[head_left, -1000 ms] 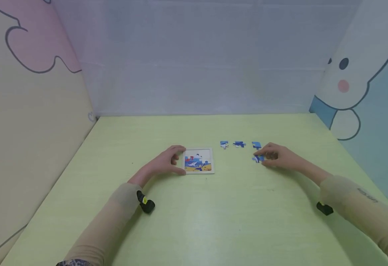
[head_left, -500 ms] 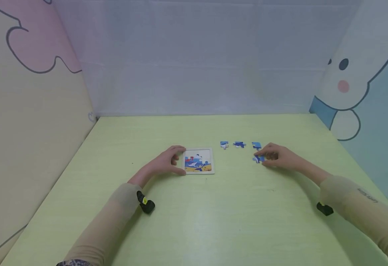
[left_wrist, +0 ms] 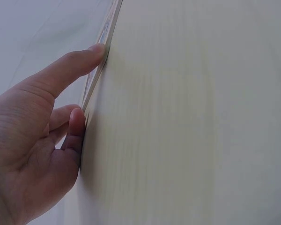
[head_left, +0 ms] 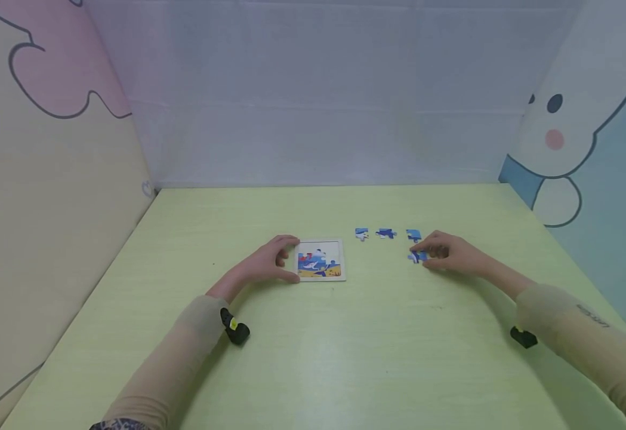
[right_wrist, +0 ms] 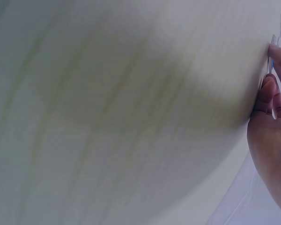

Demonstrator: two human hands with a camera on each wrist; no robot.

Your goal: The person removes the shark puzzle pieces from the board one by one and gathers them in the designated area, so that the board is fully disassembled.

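A small square puzzle board (head_left: 320, 260) with a partly filled blue, white and yellow picture lies on the green table (head_left: 313, 358). My left hand (head_left: 290, 259) holds its left edge between thumb and forefinger. In the left wrist view the left hand (left_wrist: 88, 82) has its thumb and one fingertip pressed against the board's thin edge (left_wrist: 107, 42). My right hand (head_left: 422, 255) pinches a blue puzzle piece (head_left: 415, 257) that lies on the table to the right of the board. The right wrist view shows the right hand (right_wrist: 270, 68) with curled fingers at the piece's edge (right_wrist: 273, 42).
Three loose blue pieces (head_left: 361, 233) (head_left: 385, 233) (head_left: 413, 235) lie in a row behind the right hand. Walls with cartoon pictures close off the left, back and right of the table. Black wrist cameras (head_left: 234, 328) (head_left: 523, 337) sit under both sleeves.
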